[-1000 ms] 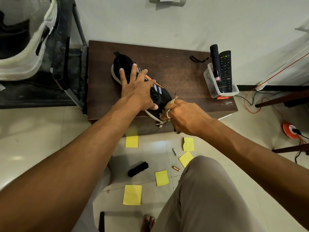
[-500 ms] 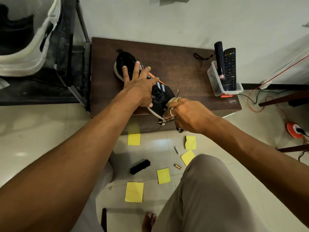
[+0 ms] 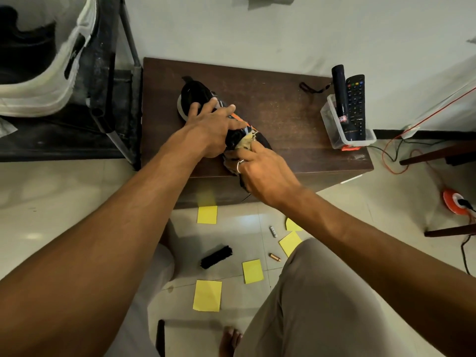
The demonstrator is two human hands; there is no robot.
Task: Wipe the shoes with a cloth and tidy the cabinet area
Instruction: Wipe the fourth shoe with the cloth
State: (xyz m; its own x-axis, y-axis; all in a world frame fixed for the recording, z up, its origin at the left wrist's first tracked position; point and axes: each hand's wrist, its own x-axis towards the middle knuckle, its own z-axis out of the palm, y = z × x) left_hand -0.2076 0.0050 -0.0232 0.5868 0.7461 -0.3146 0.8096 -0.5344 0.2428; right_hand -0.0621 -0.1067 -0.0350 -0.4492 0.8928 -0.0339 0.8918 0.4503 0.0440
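Our left hand (image 3: pixel 213 130) lies flat on the black shoe (image 3: pixel 193 94), fingers straight and slightly spread over its upper, pressing it down. The shoe sits on the dark wooden cabinet (image 3: pixel 283 112), heel toward the far left and toe toward the near edge. Our right hand (image 3: pixel 260 171) curls round a beige cloth (image 3: pixel 247 141), bunching it against the toe end. At the cabinet's right end a clear tub (image 3: pixel 332 124) holds a remote (image 3: pixel 356 104). On the near floor lie a brush (image 3: pixel 216 257) and yellow notes (image 3: pixel 207 295).
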